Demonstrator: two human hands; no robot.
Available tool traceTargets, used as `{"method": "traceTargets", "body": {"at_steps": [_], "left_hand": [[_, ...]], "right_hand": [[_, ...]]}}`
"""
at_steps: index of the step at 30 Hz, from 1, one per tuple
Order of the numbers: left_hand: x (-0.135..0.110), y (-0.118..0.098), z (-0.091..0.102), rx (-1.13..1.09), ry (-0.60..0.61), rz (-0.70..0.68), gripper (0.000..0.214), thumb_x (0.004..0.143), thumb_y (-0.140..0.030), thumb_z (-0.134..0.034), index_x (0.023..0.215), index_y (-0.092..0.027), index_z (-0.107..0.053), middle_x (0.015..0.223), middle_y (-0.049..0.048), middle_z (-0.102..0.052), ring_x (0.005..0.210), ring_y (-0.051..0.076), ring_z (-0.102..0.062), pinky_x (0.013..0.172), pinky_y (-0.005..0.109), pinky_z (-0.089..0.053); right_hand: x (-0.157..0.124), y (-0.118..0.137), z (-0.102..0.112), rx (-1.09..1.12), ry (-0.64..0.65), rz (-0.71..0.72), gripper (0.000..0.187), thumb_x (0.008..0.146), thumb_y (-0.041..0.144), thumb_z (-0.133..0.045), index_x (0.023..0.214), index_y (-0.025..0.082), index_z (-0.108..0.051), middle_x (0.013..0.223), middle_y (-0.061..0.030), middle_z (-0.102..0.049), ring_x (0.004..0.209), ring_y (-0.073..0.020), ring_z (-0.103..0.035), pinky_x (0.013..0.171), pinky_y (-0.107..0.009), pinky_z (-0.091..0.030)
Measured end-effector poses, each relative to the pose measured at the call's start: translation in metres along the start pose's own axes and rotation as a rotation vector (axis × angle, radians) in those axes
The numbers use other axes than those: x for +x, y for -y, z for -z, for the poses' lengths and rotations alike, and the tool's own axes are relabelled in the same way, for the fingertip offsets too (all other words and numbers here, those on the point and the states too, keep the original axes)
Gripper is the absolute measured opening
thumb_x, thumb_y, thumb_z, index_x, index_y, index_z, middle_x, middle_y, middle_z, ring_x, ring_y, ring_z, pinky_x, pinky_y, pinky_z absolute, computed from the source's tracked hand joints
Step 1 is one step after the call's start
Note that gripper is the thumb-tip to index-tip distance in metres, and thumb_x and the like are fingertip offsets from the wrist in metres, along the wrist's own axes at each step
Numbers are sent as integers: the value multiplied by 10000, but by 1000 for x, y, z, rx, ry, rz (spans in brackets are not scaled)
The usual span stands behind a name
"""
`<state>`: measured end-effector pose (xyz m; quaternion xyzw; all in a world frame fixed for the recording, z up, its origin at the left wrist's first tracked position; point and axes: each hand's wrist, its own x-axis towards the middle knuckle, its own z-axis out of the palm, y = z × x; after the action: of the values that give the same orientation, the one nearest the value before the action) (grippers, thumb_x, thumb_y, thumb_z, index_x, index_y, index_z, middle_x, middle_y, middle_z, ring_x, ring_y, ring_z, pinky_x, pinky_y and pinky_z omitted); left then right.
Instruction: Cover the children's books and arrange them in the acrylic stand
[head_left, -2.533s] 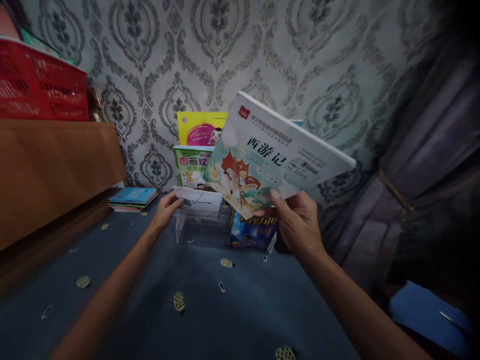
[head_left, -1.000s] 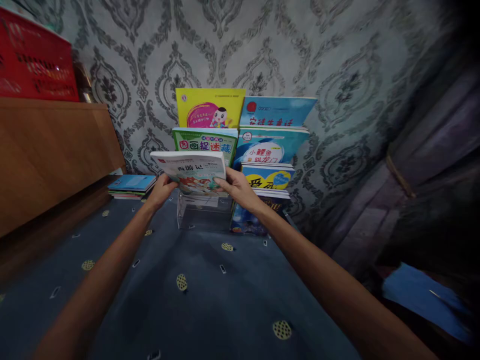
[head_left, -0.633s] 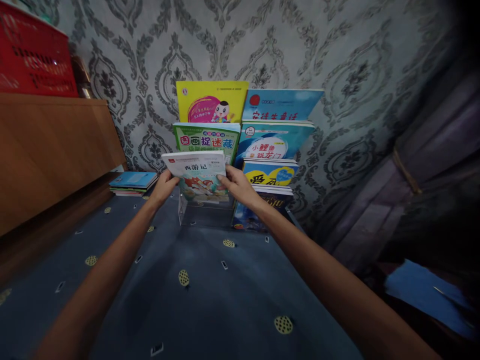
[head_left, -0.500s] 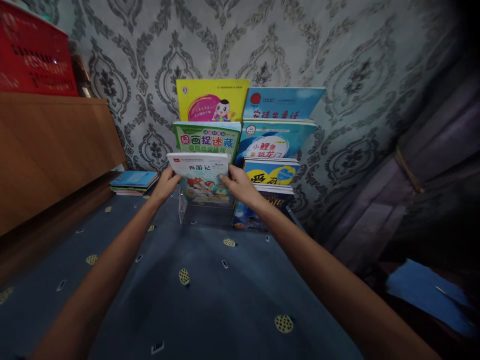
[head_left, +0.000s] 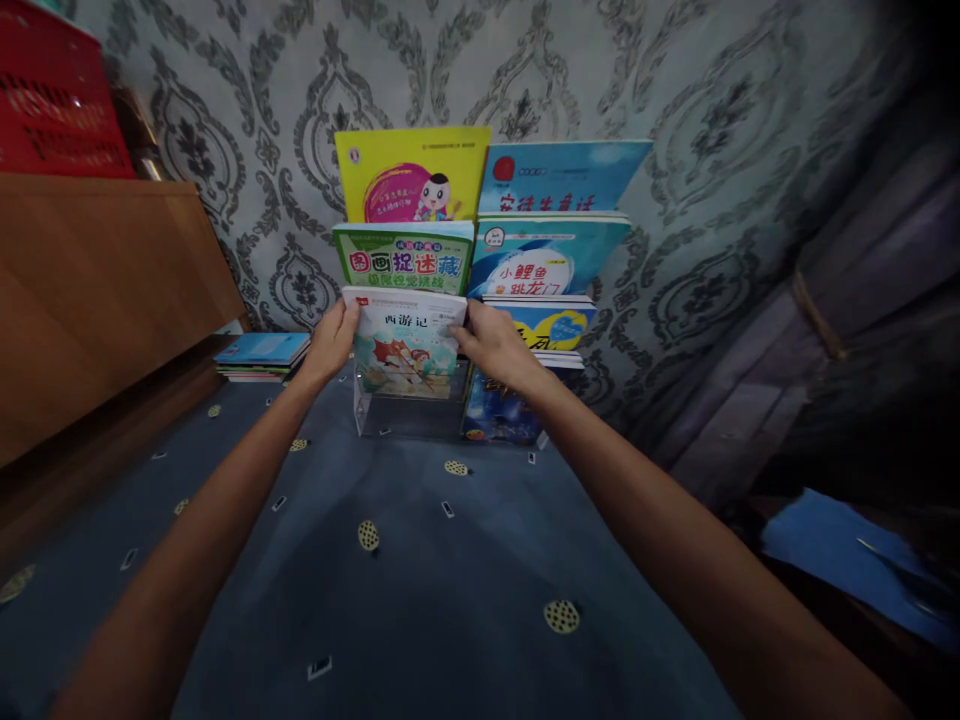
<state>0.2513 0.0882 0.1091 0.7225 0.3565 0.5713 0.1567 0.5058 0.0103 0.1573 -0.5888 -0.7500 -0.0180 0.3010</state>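
Observation:
Between my two hands stands a white book [head_left: 409, 350] with a picture cover, its lower part in a tier of a clear book rack [head_left: 409, 415]. My left hand [head_left: 330, 345] grips its left edge, and my right hand [head_left: 495, 340] holds its right edge near the top. Right behind it rises a green book [head_left: 405, 260], with a yellow book [head_left: 412, 175] at the back. In the right column stand a blue book [head_left: 566, 175], a teal book [head_left: 551, 255], a yellow-and-blue book [head_left: 555, 325] partly hidden by my right hand, and a dark blue book [head_left: 502, 410].
A low stack of books [head_left: 262, 355] lies left of the rack. Further left is a wooden cabinet [head_left: 105, 300] with a red basket [head_left: 56, 100] on top. Patterned wallpaper backs the rack. A tied curtain [head_left: 757, 390] and a blue cloth-like item [head_left: 847, 560] are at the right.
The white book's cover has become more upright and more of it shows, with its lower part at the rack's front panel. Both hands still hold its sides. The view has shifted slightly.

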Motion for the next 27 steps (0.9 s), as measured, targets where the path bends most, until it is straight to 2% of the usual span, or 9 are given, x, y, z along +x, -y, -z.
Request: {"method": "traceTargets", "body": {"at_steps": [6,11,15,19,23,27], "left_hand": [[10,0,-3,73,-41,-5,546,994,-644,-401,951,-170,-669,958,98,-729,1034,261,-653,979,390,-503],[6,-2,-4,79,-53,13,595,985,-679,-386,1007,-163,-680,1024,116,-736,1064,271,-656,1008,410,-494],[2,-5,-4,18,-38,62,647,958,-721,-402,1021,-151,-702,1040,114,-754,1085,279,-664,1029,413,-496],[-3,-8,-7,-135,-1,140,710,909,-774,-442,1053,-140,-727,1020,103,-776,1154,300,-663,1072,420,-490],[-10,-9,-11,-272,58,221,776,844,-833,-482,1085,-143,-743,1026,113,-787,1124,326,-691,1051,455,-522],[-15,-7,-13,-285,43,221,784,846,-825,-492,1130,-134,-728,1082,127,-780,1152,329,-685,1073,479,-510]], "right_hand": [[3,-1,3,76,34,-46,162,918,182,-542,1038,156,-648,947,-118,-735,924,-298,-701,777,-371,-538],[0,-1,5,59,32,-20,182,925,206,-537,1061,157,-647,947,-117,-737,921,-289,-695,784,-371,-524],[-4,1,8,-5,-6,-15,238,938,273,-553,1124,145,-631,984,-139,-743,948,-308,-690,798,-391,-515],[-4,2,11,-35,18,-22,277,945,320,-574,1142,134,-636,1021,-169,-743,971,-332,-692,813,-415,-514],[2,-2,10,65,44,6,213,923,311,-611,1060,159,-670,997,-145,-745,972,-319,-690,829,-419,-525],[8,-8,1,314,61,19,190,879,212,-642,1056,165,-688,946,-84,-747,939,-274,-694,826,-409,-565]]}}
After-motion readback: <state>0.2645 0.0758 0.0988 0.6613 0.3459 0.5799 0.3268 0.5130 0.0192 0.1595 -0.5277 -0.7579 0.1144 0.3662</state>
